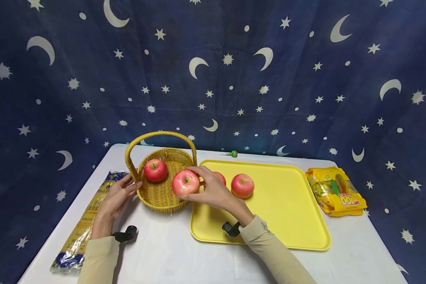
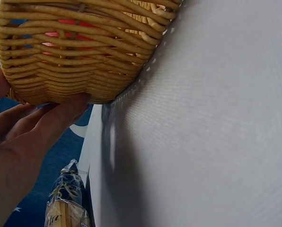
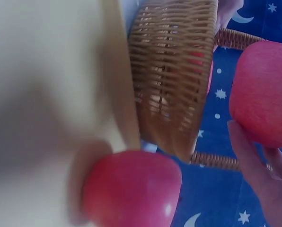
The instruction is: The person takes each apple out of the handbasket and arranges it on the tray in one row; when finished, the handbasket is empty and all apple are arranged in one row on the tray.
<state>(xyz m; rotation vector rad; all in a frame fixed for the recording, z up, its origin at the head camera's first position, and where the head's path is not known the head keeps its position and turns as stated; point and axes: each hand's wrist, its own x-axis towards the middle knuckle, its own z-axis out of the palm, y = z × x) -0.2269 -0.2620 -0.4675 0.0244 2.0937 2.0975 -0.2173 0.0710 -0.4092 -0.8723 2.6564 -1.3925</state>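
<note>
A yellow wicker basket (image 1: 165, 205) with an arched handle stands at the left of the table, one red apple (image 1: 155, 170) inside it. My left hand (image 1: 115, 201) grips the basket's left side, with fingers and thumb against the weave (image 2: 79, 61). Over the basket's right part, my right hand (image 1: 213, 191) holds a second apple (image 1: 186, 184) between thumb and fingers. In the right wrist view this held apple (image 3: 266, 94) is beside the basket's open top. Two more apples lie on the yellow tray, one in plain sight (image 1: 242, 185), the other partly hidden behind my right hand.
The yellow tray (image 1: 287, 213) fills the table's middle right, its left edge close to the basket. A long clear packet (image 1: 79, 228) lies along the left side. To the right is a yellow snack bag (image 1: 337, 191). A small green item (image 1: 233, 154) sits at the back edge.
</note>
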